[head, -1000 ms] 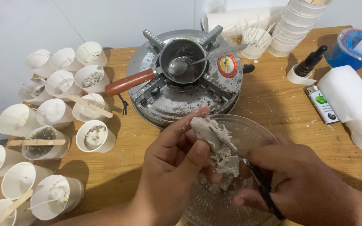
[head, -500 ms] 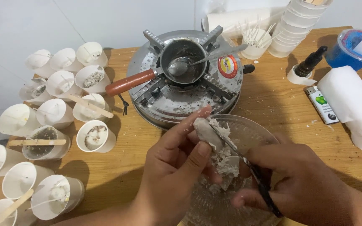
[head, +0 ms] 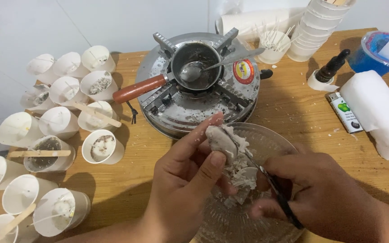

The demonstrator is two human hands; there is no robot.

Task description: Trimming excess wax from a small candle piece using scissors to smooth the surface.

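Your left hand (head: 183, 180) has its grip closed around a pale grey lump of wax (head: 219, 141), thumb on the near side and forefinger along the top, holding it just above the clear glass bowl (head: 271, 144) on the counter (head: 293, 112). Your right hand (head: 325, 193) is wrapped tight on the dark handle of a knife (head: 266, 177), whose blade lies against the lump's right side (the tip is lost among the flakes). White shavings (head: 244, 173) lie heaped in the bowl under the lump. Just behind the bowl stands a round metal stove (head: 244, 96) carrying a small pan (head: 196, 63) with a reddish handle and a spoon (head: 212, 65) in it. To your left, white paper cups (head: 59, 121) crowd the counter, some crossed by wooden sticks.
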